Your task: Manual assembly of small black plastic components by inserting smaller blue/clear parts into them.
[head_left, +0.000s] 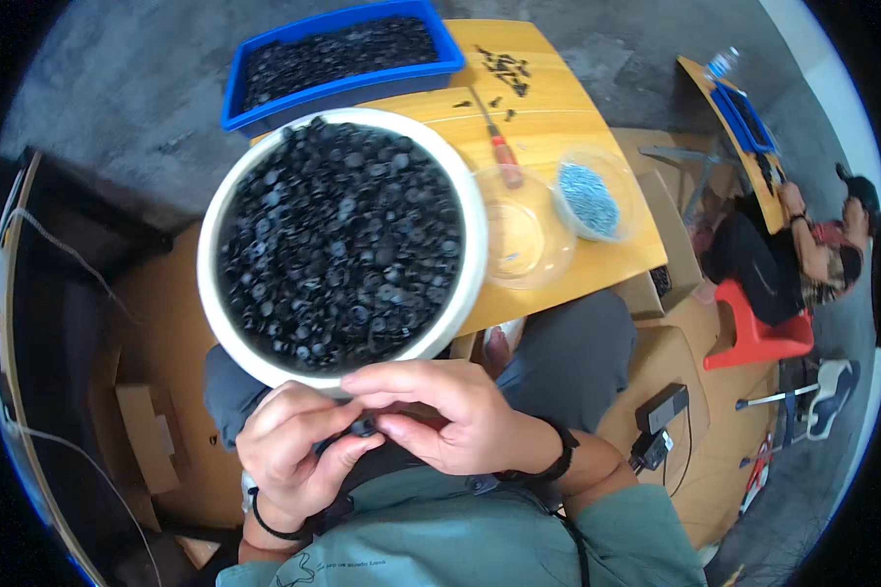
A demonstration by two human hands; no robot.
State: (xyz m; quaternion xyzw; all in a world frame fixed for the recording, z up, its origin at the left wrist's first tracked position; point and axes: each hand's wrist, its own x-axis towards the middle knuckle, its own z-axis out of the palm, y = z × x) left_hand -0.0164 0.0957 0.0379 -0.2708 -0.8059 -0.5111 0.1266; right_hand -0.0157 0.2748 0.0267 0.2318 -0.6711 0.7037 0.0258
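Head view, looking down past a green shirt: the person sits with both hands brought together over the lap, just beside the near rim of a big white basin (473, 210). Between the fingertips is a small black part (364, 427) — partly hidden, so I can't make out its full shape. The left hand (303, 445) pinches it with the thumb and bent fingers; the right hand (465, 416) meets it from the other side, thumb and forefinger closed on it too. A black band (564, 452) circles the right wrist, and a thinner dark cord (269, 519) goes round the left.

The basin is heaped with small black pieces (343, 240), many of them round (what it rests on, I can't tell from here). Beyond it stands a blue tray (453, 59), also full of dark pieces. On the yellow wooden surface (568, 98) I see a loose scatter of black bits (506, 70), a screwdriver with a red handle (504, 152), a clear tub (519, 240) and, just right of that, another clear container holding bluish metal pieces (589, 201).

Off to the right — well apart — another person (817, 254) sits by a red stool (759, 331), arm stretched toward a second surface with its own blue tray (744, 117). A black power adapter (662, 409) lies nearer, on the brown floor covering.
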